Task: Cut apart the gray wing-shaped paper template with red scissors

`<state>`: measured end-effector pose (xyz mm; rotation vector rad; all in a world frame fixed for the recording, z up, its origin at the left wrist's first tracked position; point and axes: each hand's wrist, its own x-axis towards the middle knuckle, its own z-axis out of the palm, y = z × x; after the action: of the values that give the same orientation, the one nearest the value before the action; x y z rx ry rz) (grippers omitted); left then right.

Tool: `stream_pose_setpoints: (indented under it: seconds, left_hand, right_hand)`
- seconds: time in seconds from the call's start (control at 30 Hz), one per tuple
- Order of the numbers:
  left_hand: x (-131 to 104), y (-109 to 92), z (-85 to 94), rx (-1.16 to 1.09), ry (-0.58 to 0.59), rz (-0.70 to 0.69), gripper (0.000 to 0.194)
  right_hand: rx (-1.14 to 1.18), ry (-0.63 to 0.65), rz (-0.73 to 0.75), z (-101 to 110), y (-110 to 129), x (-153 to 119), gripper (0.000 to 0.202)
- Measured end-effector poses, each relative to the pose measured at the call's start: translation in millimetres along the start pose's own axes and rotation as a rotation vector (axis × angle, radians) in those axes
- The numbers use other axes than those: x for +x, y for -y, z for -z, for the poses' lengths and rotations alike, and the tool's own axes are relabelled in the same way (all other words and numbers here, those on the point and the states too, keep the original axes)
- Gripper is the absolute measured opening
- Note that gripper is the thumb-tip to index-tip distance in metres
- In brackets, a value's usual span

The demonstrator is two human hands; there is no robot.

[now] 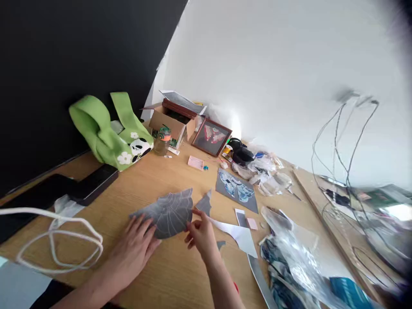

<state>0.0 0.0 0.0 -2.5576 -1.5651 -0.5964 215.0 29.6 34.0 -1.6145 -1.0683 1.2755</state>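
The upper left of the frame is filled by a black upright surface (80,47), bordered along a slanting edge by a white wall (273,64). Below, a wood-grained tabletop (141,182) is seen; near centre, the wall's foot is brightly lit.

Left hand (137,237) covers the near left part of the gray cut piece (172,212); right hand (201,234) hides a bit of its right edge, pinch or plain touch unclear. Both forearms cut off by near edge. Red thing (236,287) mostly hidden behind the right forearm, unidentifiable. White cable (69,219) runs out left; black case (96,183) partly blocks the dark mat (38,199), also cropped left. Teal packet (349,292) cropped near right. Hanging wires (336,141) and far-right clutter smeared. Tiny blue bit (206,168) too small to tell. Cardboard box (175,125) contents mostly covered.
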Motion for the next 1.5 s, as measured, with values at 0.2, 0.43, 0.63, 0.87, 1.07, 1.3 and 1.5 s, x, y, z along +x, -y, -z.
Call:
stream_pose_setpoints:
  seconds: [0.2, 0.43, 0.63, 0.87, 1.07, 1.3, 1.5]
  left_hand:
    - [17.3, 12.2, -10.1, -0.026, 0.043, 0.097, 0.033]
    - [16.4, 12.0, -19.2, -0.022, 0.128, 0.079, 0.049]
    - [9.9, 25.6, -30.6, -0.033, 0.098, 0.039, 0.051]
    - [12.3, 46.2, -43.5, -0.022, -0.034, -0.048, 0.035]
    - [25.9, 32.1, -45.5, -0.048, -0.152, -0.105, 0.036]
    - [18.1, 29.9, -61.8, -0.031, -0.162, -0.109, 0.043]
    - [14.4, 26.2, -54.5, -0.059, -0.033, -0.022, 0.058]
  right_hand:
    - [-0.155, 0.259, -0.104, -16.7, -26.7, -50.5, 0.055]
    - [-0.85, -0.196, 0.372, 42.9, 0.3, -37.6, 0.032]
    - [-1.33, -0.199, 0.285, 61.1, -3.9, -11.2, 0.024]
    - [-1.429, -0.263, 0.21, 64.8, -6.2, -18.3, 0.028]
    - [-1.316, -0.223, 0.275, 67.6, -12.0, -44.7, 0.025]
    - [-1.292, -0.184, 0.296, 77.7, -26.7, -61.2, 0.022]
    - [-1.04, -0.301, 0.49, 78.3, -11.3, -50.9, 0.026]
